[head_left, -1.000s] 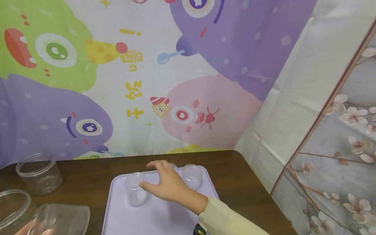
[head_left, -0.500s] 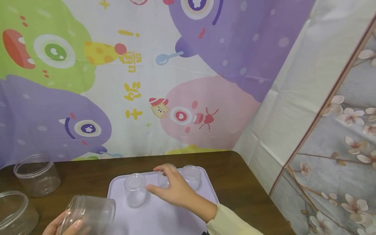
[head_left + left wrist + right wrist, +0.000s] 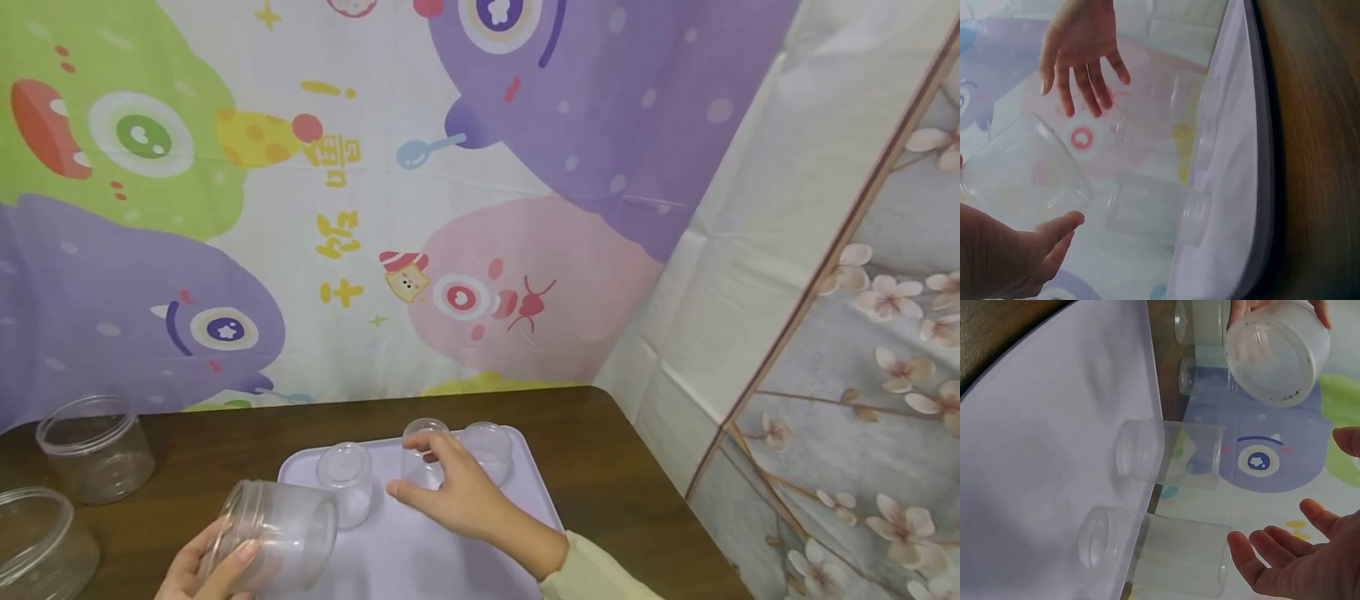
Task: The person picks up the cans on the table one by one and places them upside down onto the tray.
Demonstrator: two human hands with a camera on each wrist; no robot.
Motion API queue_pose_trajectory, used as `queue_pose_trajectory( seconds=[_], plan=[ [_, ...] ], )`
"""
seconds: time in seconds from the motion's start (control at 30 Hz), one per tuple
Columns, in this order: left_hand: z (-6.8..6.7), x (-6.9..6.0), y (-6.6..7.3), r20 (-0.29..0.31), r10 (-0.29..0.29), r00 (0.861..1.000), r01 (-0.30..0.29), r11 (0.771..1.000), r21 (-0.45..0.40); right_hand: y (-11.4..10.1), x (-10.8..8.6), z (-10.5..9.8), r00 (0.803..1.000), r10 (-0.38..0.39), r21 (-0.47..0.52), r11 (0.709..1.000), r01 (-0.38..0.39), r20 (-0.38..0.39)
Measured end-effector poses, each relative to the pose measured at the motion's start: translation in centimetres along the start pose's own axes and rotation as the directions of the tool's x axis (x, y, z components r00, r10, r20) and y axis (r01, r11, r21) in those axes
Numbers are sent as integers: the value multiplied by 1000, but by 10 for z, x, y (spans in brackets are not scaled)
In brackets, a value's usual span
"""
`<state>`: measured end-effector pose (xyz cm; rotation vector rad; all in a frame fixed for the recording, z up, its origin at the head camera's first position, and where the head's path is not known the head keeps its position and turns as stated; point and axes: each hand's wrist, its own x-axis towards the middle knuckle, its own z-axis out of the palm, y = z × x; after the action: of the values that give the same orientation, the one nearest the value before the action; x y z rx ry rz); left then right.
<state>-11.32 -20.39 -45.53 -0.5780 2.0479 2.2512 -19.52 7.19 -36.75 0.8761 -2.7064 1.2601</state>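
Observation:
My left hand [image 3: 206,567] grips a clear plastic jar [image 3: 296,533] near its ridged rim. The jar is tipped on its side over the left edge of the lilac tray [image 3: 427,562], its base facing right. On the tray stand three more clear jars: a left jar [image 3: 345,492], a middle jar [image 3: 425,429] and a right jar [image 3: 491,450]. My right hand [image 3: 468,500] hovers in front of the middle jar, partly hiding it. Its fingers are spread and hold nothing, as the left wrist view shows of the right hand [image 3: 1088,44].
Left of the tray, two larger-looking clear jars stand open-topped on the dark wooden table [image 3: 600,467]: a back jar [image 3: 101,458] and a front jar [image 3: 48,550], cut by the frame edge. A cartoon-printed cloth [image 3: 337,333] hangs behind the table.
My left hand has carried the tilted jar rightward and up, from beside the tray to over its left edge. My right hand has drawn back slightly right and down, uncovering more of the middle jar.

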Motion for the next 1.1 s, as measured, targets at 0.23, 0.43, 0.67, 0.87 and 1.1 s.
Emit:
queue_pose_trajectory(
  seconds=[0.23,0.43,0.67,0.87,1.1],
  plan=[
    [37,-19,30,-24,-60,998,57,992,-109,-2,-2,-2,999,39,98,994,-39,2],
    [54,-25,32,-6,-49,999,46,975,-215,1,-5,-3,997,74,150,986,-75,16],
    [70,-27,33,11,-49,999,50,969,-241,0,-7,-3,993,115,202,972,-117,22],
    [82,-25,33,38,-27,999,38,951,-306,-1,-8,-3,993,112,249,962,-113,19],
    [98,-23,35,65,71,995,-38,910,-414,1,-10,-2,998,66,305,950,-60,-10]
  ],
)
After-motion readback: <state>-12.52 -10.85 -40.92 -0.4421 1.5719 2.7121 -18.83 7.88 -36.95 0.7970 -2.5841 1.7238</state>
